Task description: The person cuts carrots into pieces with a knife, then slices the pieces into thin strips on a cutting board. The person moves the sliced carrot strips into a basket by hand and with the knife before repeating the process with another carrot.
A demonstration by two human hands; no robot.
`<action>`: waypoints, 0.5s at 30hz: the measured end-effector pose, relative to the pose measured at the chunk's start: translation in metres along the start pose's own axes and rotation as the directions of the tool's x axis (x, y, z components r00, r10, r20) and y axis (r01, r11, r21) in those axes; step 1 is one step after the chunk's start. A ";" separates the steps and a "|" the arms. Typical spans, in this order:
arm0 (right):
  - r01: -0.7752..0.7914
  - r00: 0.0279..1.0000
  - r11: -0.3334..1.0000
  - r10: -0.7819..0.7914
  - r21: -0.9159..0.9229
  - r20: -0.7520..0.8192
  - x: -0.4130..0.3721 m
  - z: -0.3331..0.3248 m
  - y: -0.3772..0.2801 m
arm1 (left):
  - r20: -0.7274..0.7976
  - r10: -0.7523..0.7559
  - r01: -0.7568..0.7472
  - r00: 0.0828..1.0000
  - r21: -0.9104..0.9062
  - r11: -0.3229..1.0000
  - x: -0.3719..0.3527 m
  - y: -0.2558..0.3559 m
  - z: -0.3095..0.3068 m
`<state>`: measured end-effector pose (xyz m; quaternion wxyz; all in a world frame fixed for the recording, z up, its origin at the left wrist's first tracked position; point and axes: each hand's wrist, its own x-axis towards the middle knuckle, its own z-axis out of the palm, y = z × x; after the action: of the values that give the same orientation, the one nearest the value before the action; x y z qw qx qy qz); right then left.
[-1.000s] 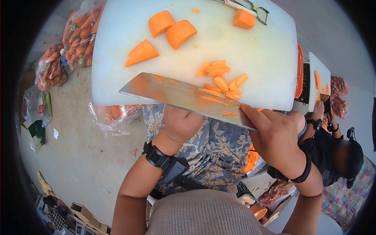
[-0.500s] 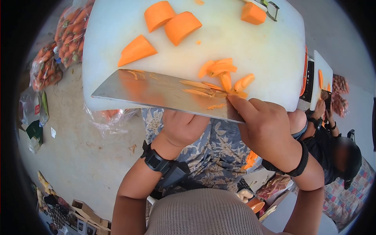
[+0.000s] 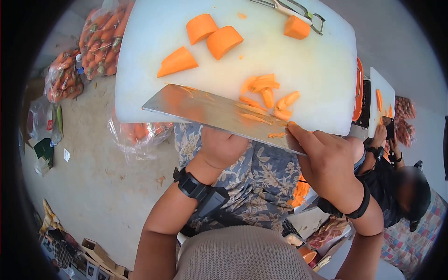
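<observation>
Makeshift vegetable-preparation workspace, shared by at least two people. Bulk produce marks the far left: a large clear plastic sack of orange carrots (image 3: 100,44) and, just beside it, a smaller clear plastic bag of orange carrots (image 3: 63,77), both by a bare grey floor (image 3: 116,200) dotted with small scraps (image 3: 161,180). A large white plastic cutting board (image 3: 317,70) bears thick orange carrot chunks (image 3: 225,43). At right, a co-worker in black clothing (image 3: 385,191) works at a second, smaller white cutting board (image 3: 380,80). Brown cardboard boxes (image 3: 103,260) stand at near left.
</observation>
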<state>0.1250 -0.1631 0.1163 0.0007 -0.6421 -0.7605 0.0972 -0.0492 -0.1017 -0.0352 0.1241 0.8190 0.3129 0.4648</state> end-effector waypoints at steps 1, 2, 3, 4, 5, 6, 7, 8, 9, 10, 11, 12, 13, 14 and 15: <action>-0.008 1.000 1.000 0.008 0.000 0.000 -0.002 0.000 0.001 | -0.002 0.004 -0.004 1.000 0.002 1.000 0.000 -0.001 0.000; -0.007 1.000 1.000 0.007 0.000 -0.004 -0.004 0.002 0.003 | 0.005 0.007 -0.007 1.000 -0.016 1.000 0.000 -0.001 0.000; -0.010 1.000 1.000 0.010 0.014 -0.012 -0.006 0.005 0.005 | 0.014 0.008 -0.008 1.000 -0.034 0.999 0.000 -0.002 -0.001; -0.014 1.000 0.999 0.015 0.030 -0.018 -0.006 0.006 0.006 | 0.015 0.008 -0.008 1.000 -0.033 0.999 0.000 -0.001 -0.001; -0.015 1.000 0.999 0.015 0.031 -0.017 -0.006 0.006 0.006 | 0.034 -0.003 0.004 0.999 -0.018 1.000 -0.001 -0.001 -0.002; -0.021 1.000 0.999 0.021 0.034 0.009 -0.005 0.004 0.006 | 0.054 -0.015 0.015 0.998 -0.004 1.000 -0.001 0.000 -0.002; -0.029 0.999 0.999 0.028 0.037 0.035 -0.004 0.002 0.006 | 0.056 -0.017 0.018 0.998 -0.006 1.000 0.000 0.000 -0.003; -0.032 0.999 0.999 0.030 0.038 0.040 -0.003 0.002 0.007 | 0.051 -0.011 0.011 0.999 0.002 1.000 0.002 0.001 -0.003; -0.031 0.998 0.999 0.029 0.034 0.057 -0.001 0.002 0.008 | 0.047 -0.005 0.005 0.999 0.011 1.000 0.004 0.001 -0.004; -0.028 0.997 0.999 0.026 0.030 0.074 0.000 0.001 0.009 | 0.051 -0.010 0.010 0.999 0.009 1.000 0.004 0.001 -0.004; -0.030 0.996 0.999 0.027 0.033 0.082 0.002 0.001 0.008 | 0.038 0.000 0.000 0.999 0.008 1.000 0.003 0.000 -0.003; -0.034 0.995 0.999 0.031 0.023 0.100 0.003 0.000 0.008 | 0.025 0.009 -0.009 1.000 0.007 1.000 0.003 0.001 -0.003; -0.038 0.992 0.999 0.037 0.014 0.118 0.005 0.000 0.007 | 0.031 0.002 -0.002 1.000 0.003 1.000 0.003 0.001 -0.003; -0.042 0.991 0.999 0.039 0.017 0.125 0.007 -0.001 0.007 | 0.027 0.002 -0.003 1.000 0.008 1.000 0.004 0.002 -0.004; -0.049 0.986 0.998 0.044 0.027 0.162 0.011 -0.001 0.008 | 0.022 0.003 -0.004 1.000 0.013 1.000 0.005 0.003 -0.004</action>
<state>0.1306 -0.1514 0.1149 -0.0532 -0.6498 -0.7411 0.1604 -0.0496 -0.1010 -0.0287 0.1216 0.8254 0.3129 0.4538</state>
